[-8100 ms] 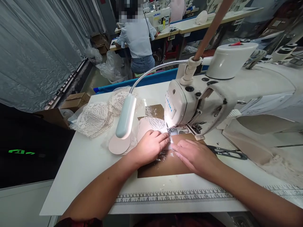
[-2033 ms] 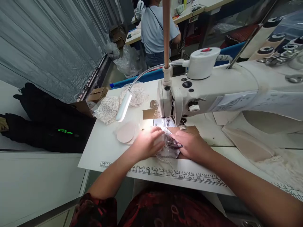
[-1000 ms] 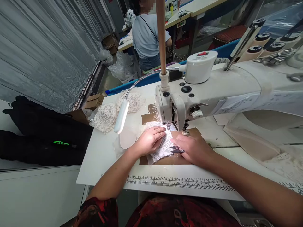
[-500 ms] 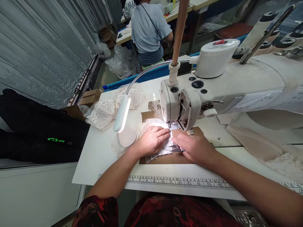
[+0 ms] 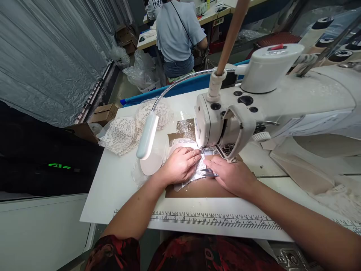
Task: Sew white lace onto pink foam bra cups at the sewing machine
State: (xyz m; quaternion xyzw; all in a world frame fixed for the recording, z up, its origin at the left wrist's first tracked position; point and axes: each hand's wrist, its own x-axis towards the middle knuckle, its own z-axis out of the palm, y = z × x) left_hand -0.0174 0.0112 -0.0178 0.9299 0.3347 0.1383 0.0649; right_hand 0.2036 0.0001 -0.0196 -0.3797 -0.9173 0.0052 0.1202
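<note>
My left hand point(image 5: 180, 165) lies on a white lace piece point(image 5: 197, 172), fingers together, pressing it toward the needle of the white sewing machine point(image 5: 225, 124). My right hand point(image 5: 229, 174) rests on the lace's right side, with small dark thread snips point(image 5: 209, 174) tucked under its fingers. The lace lies on a brown sheet point(image 5: 197, 188) under the machine head. A beige foam cup point(image 5: 151, 166) sits just left of my left hand.
A gooseneck lamp point(image 5: 147, 135) hangs over the table's left part. Lace cups are piled point(image 5: 124, 130) at the back left. A ruler strip point(image 5: 211, 221) runs along the front edge. Beige fabric point(image 5: 304, 173) lies at right. Another person point(image 5: 179, 34) sits at a table behind.
Both hands have slid the lace piece up toward the needle, and the view has tilted slightly. The snips stay under my right hand.
</note>
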